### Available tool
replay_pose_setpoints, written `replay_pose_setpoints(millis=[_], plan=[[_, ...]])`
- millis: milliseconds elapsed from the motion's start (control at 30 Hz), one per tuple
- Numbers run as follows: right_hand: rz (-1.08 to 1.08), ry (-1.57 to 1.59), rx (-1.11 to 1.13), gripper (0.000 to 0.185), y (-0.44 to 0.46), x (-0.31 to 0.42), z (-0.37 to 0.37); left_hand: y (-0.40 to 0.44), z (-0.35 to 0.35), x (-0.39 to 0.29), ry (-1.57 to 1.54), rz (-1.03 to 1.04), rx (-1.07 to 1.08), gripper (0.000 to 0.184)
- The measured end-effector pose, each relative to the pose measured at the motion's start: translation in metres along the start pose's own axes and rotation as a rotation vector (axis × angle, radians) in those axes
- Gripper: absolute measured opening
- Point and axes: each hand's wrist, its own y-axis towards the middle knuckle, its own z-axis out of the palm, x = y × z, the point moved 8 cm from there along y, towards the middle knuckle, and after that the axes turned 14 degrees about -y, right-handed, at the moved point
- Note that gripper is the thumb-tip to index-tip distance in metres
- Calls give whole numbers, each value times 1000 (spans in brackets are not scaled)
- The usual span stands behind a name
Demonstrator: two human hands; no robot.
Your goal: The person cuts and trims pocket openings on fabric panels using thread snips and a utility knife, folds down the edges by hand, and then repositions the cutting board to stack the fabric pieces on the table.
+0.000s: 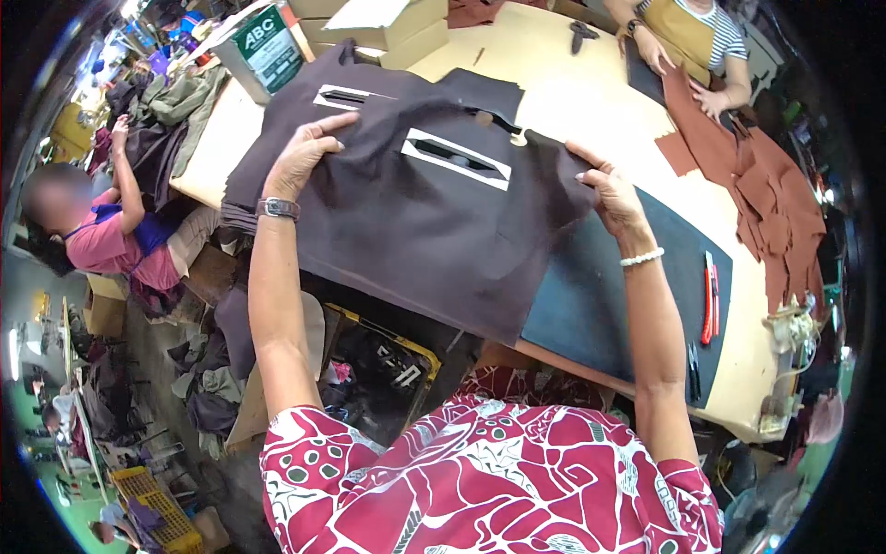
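Observation:
A dark brown fabric piece (415, 249) lies over the table's near edge, on a stack of similar dark pieces. Two slits framed by white strips show on it, one near the middle (457, 159) and a smaller one at the upper left (343, 97). My left hand (309, 152) pinches a fold of the fabric at the left, thumb and index finger close together. On the right, my right hand (604, 185) grips the fabric's raised corner between thumb and fingers. A dark strip with a small round pale piece (518, 138) lies at the far edge between the hands.
A dark mat (637, 286) bears a red cutter (709, 300) and a dark slim tool (694, 371). An ABC tin (261, 54) and boxes (388, 28) stand at the back. One co-worker handles rust-brown pieces (757, 185); another person (120, 231) sits at left.

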Motion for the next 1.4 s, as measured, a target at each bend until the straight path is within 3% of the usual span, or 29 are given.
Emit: replay_pose_setpoints(millis=[100, 200, 300, 400, 433, 533, 633, 833, 967, 1200, 1233, 1333, 1400], plan=[[-78, -72, 0, 56, -1, 48, 12, -10, -43, -40, 278, 143, -201, 53], [-419, -366, -138, 60, 7, 91, 19, 2, -130, -55, 510, 143, -434, 52], [-518, -685, -173, 69, 24, 96, 39, 2, -130, -101, 1097, 616, -530, 55], [-482, -821, -119, 74, 52, 68, 63, 22, -139, -70, 1288, 157, -536, 58], [-398, -812, -62, 74, 59, 53, 70, 29, -142, -52, 1302, -136, -452, 59], [-315, -911, 39, 75, 75, 15, 86, 45, -151, -14, 1600, -101, -395, 60], [-317, -928, 10, 75, 73, 24, 84, 56, -138, -44, 1442, 56, -465, 63], [-390, -846, -114, 77, 89, 63, 71, 98, -136, -103, 1573, 299, -533, 66], [-256, -909, -72, 79, 110, 27, 78, 111, -141, -76, 1587, 71, -491, 66], [-191, -917, -5, 79, 111, 13, 87, 121, -160, -43, 1621, -60, -533, 67], [-194, -917, -7, 79, 112, 15, 87, 119, -161, -42, 1517, -122, -530, 67], [-193, -912, -5, 79, 115, 17, 91, 117, -163, -23, 1566, -53, -718, 67], [-181, -904, 7, 78, 116, 15, 95, 105, -119, -24, 1605, 64, -679, 60]])
